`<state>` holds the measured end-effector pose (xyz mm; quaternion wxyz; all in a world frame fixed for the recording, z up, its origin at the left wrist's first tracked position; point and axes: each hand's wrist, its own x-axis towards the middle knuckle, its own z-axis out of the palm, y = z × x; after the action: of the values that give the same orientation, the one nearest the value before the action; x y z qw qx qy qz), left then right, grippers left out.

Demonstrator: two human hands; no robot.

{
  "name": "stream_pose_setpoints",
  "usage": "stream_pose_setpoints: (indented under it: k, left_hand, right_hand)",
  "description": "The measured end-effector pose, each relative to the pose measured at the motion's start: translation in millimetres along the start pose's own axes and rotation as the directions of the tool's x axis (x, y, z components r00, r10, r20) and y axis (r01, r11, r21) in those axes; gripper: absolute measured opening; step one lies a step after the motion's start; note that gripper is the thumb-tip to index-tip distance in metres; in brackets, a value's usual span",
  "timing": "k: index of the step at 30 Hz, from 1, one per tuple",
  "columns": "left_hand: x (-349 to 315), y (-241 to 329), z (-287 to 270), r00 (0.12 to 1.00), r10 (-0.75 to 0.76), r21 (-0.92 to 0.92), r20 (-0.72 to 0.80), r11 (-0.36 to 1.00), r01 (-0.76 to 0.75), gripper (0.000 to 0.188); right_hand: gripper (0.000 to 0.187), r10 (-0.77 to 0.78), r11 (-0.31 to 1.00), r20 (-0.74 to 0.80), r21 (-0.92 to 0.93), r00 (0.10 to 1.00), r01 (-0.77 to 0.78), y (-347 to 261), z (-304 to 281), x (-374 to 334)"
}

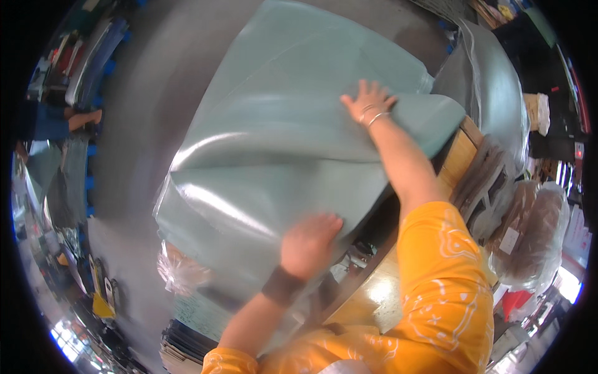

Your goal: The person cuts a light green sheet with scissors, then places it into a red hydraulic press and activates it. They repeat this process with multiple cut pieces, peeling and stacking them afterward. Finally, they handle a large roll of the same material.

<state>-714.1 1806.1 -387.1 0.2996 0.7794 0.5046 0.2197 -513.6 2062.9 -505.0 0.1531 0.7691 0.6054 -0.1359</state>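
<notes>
A large, glossy grey-green plastic sheet (274,81) spreads across the middle of the head view, with a raised fold running from its left edge toward the right. My right hand (372,103) lies flat on the far right part of it, fingers spread, a thin bracelet at the wrist. Nearer to me, my left hand (309,245) is over the sheet's near edge, blurred by motion; its fingers look stretched out, and a dark band circles the wrist. Neither hand grips anything that I can see.
A wooden table edge (374,287) runs along the near right. Beyond it lie plastic-wrapped brown rolls (523,234) and a large clear-wrapped sheet stack (486,81). Below left sits a bundle in clear plastic (180,269) and a dark stack (187,346). Another person's arm (84,118) shows far left.
</notes>
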Motion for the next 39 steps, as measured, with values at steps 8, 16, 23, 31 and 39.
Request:
stream_pose_setpoints:
  k: [8, 16, 23, 31, 39]
  left_hand:
    - [-52.7, -19.0, -34.7, 0.999, 0.03, -0.128, 0.019, 0.991, -0.028, 0.036]
    - [-15.9, -11.4, -129.7, 0.985, 0.158, -0.074, 0.076, 0.986, -0.152, 0.022]
    - [-138.9, 24.3, -236.7, 0.999, 0.038, -0.103, 0.007, 0.994, -0.037, 0.033]
    - [-269.2, 26.3, -265.6, 0.899, -0.43, -0.19, -0.084, 0.892, 0.409, 0.029]
    - [-279.0, -50.4, -171.6, 0.772, -0.626, 0.087, -0.109, 0.768, 0.635, 0.052]
  right_hand:
    - [0.085, -0.151, 0.963, 0.37, 0.266, 0.917, 0.051, 80.1, -105.3, 22.7]
    - [0.044, -0.38, 0.923, -0.452, -0.237, 0.807, 0.302, 34.5, -208.1, -37.9]
    - [0.047, -0.358, 0.934, -0.417, -0.17, 0.835, 0.315, 39.4, -202.6, -17.0]
    - [0.041, -0.352, 0.888, -0.194, -0.378, 0.916, 0.262, 30.8, -106.1, 2.5]
    - [0.069, -0.694, 0.716, -0.219, -0.115, 0.686, 0.688, -17.9, -39.8, -127.7]
